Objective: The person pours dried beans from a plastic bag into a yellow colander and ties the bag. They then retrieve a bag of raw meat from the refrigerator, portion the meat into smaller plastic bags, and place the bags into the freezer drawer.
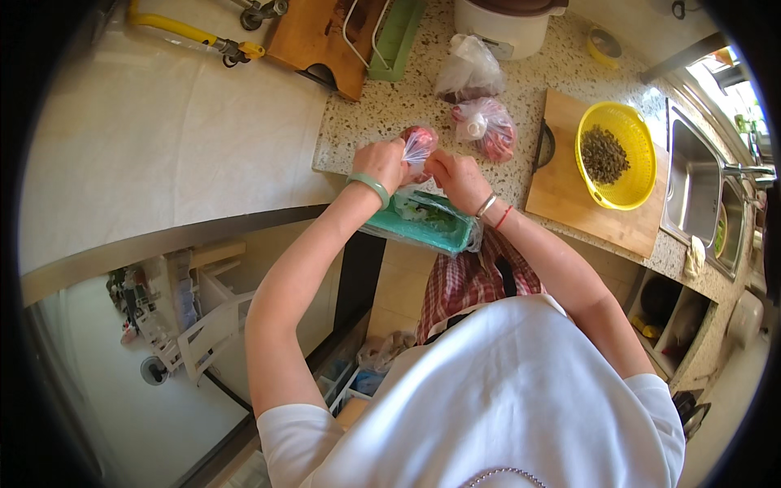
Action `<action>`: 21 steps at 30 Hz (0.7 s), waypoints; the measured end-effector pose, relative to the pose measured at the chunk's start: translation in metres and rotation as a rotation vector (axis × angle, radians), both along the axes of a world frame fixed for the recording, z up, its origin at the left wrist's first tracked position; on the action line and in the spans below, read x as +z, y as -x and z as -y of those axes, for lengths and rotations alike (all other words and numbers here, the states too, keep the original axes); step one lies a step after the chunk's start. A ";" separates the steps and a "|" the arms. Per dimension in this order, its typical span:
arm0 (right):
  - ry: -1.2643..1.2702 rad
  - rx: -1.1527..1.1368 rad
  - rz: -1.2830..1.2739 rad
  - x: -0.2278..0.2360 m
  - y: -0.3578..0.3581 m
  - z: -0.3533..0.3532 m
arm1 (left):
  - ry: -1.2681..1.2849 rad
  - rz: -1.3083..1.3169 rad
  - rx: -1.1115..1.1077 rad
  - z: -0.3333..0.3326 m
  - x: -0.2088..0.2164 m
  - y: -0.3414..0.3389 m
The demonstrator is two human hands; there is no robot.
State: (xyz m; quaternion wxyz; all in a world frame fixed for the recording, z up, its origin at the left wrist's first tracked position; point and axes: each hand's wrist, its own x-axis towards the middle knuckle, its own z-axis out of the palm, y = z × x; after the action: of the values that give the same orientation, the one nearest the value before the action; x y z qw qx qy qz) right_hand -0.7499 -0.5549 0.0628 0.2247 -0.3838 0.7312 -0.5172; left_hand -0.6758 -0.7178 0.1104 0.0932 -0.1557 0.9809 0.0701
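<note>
A clear plastic bag of red meat [420,138] is over the front edge of the speckled counter. My left hand [382,167] is closed round the bag's gathered plastic. Close to the right of it, my right hand [461,182] pinches at the twisted end of the same bag; the fingertips are partly hidden. Just below both hands is a teal tray [443,237] in clear plastic, with something green and leafy in it. Beyond my right hand, a knotted bag of reddish meat [486,130] rests on the counter, touching a cloudy plastic bag [470,69] with dark contents.
To the right, a yellow colander [618,154] of small dark pieces stands on a wooden cutting board [561,191]. Past it lies a metal sink [693,175]. A white rice cooker [506,28] and a brown board [313,45] stand at the back. A yellow gas hose [175,26] is far left.
</note>
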 end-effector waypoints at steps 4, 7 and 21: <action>0.080 -0.046 -0.166 0.003 0.009 0.013 | 0.105 -0.145 -0.195 0.004 -0.004 -0.003; 0.004 -0.057 -0.227 0.015 0.011 0.018 | 0.183 -0.259 -0.331 0.008 -0.007 -0.003; -0.078 -0.109 0.284 -0.037 0.036 0.028 | 0.126 -0.569 -0.795 0.024 -0.031 -0.001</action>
State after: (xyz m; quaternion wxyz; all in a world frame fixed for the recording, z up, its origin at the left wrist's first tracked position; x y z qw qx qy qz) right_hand -0.7862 -0.5831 0.0258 0.3120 -0.2575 0.7313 -0.5491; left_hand -0.6750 -0.7421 0.0790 -0.1683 0.2508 0.9532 0.0094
